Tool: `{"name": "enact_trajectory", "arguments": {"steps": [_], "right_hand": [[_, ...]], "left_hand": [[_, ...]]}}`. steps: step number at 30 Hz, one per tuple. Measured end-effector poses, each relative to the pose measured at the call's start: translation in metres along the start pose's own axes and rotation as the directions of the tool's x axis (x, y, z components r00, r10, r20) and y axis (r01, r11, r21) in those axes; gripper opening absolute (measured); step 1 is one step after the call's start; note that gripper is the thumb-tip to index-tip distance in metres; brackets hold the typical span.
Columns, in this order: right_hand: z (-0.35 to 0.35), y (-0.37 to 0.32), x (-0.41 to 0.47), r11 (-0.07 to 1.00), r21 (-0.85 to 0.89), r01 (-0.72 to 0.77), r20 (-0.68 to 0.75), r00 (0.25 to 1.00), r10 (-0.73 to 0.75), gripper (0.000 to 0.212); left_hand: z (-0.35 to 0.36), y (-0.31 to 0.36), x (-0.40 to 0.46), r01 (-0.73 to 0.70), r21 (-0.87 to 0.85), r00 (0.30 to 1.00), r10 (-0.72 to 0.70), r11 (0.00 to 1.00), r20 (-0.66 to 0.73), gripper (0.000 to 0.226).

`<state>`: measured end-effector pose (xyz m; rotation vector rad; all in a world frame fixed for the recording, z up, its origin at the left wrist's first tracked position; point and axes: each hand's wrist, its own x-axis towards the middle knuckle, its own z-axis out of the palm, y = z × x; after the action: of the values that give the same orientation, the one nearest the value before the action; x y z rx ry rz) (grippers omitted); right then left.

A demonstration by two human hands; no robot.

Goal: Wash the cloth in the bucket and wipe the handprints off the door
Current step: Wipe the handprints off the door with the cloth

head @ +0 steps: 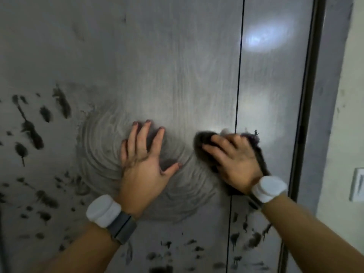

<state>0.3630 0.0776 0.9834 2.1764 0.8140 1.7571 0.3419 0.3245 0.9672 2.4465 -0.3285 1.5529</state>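
The right hand [234,162] presses a dark, sodden cloth [204,146] flat against the grey door [157,56], fingers spread over it. Left of the cloth, the left hand [143,162] rests open-palmed on the door. Black handprints [31,133] lie farther left and below, around swirled smears [98,138].

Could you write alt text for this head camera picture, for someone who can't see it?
A person's right hand presses a dark cloth against a grey door, while the left hand lies flat on the door beside it. Swirled wipe marks surround the hands; black handprints remain to the left and below.
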Motion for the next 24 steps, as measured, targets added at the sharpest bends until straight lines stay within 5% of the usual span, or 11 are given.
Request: {"name": "enact_trajectory", "arguments": {"steps": [3, 6, 7, 11, 14, 15, 17, 19, 21, 22, 24], "right_hand": [[-0.01, 0.056, -0.026, 0.943, 0.018, -0.332, -0.179, 0.927, 0.329, 0.044], [-0.004, 0.045, -0.017, 0.621, 0.138, -0.772, -0.309, 0.562, 0.767, 0.049], [0.002, 0.026, -0.009, 0.577, 0.154, -0.802, -0.285, 0.523, 0.803, 0.051], [0.011, -0.026, -0.021, 0.941, 0.065, -0.332, -0.053, 0.941, 0.335, 0.052], [0.001, 0.021, -0.047, 0.983, 0.024, -0.181, -0.057, 0.982, 0.182, 0.053], [-0.002, 0.035, -0.053, 0.946, 0.051, -0.321, -0.132, 0.936, 0.325, 0.053], [-0.005, 0.045, -0.049, 0.707, 0.217, -0.673, -0.254, 0.66, 0.707, 0.051], [0.004, 0.017, -0.026, 0.503, 0.252, -0.827, -0.284, 0.434, 0.855, 0.055], [0.013, -0.028, -0.004, 0.661, 0.196, -0.724, -0.211, 0.627, 0.75, 0.059], [0.018, -0.049, -0.003, 0.818, 0.131, -0.56, -0.162, 0.802, 0.575, 0.061], [0.02, -0.061, -0.008, 0.97, 0.056, -0.238, -0.075, 0.967, 0.242, 0.058]], "left_hand": [[0.006, 0.006, -0.007, -0.055, 0.056, 0.998, 0.053, 0.997, 0.041, 0.094], [0.015, 0.008, -0.009, -0.051, 0.111, 0.997, 0.044, 0.992, 0.062, 0.104], [0.017, 0.008, -0.009, -0.042, 0.106, 0.998, 0.036, 0.994, 0.057, 0.106], [0.019, 0.005, -0.009, -0.042, 0.094, 0.999, 0.039, 0.995, 0.028, 0.109], [0.019, 0.002, -0.01, -0.05, 0.109, 0.999, 0.047, 0.993, 0.026, 0.107], [0.019, 0.002, -0.01, -0.048, 0.115, 0.999, 0.045, 0.992, 0.027, 0.106], [0.02, 0.002, -0.009, -0.043, 0.136, 0.999, 0.039, 0.99, 0.03, 0.103], [0.021, 0.003, -0.009, -0.039, 0.137, 0.999, 0.034, 0.99, 0.038, 0.101], [0.018, 0.006, -0.008, -0.037, 0.139, 0.998, 0.031, 0.99, 0.046, 0.102], [0.016, 0.007, -0.008, -0.041, 0.142, 0.998, 0.034, 0.989, 0.049, 0.102], [0.009, 0.003, -0.008, -0.069, 0.117, 0.997, 0.063, 0.991, 0.052, 0.101]]}}
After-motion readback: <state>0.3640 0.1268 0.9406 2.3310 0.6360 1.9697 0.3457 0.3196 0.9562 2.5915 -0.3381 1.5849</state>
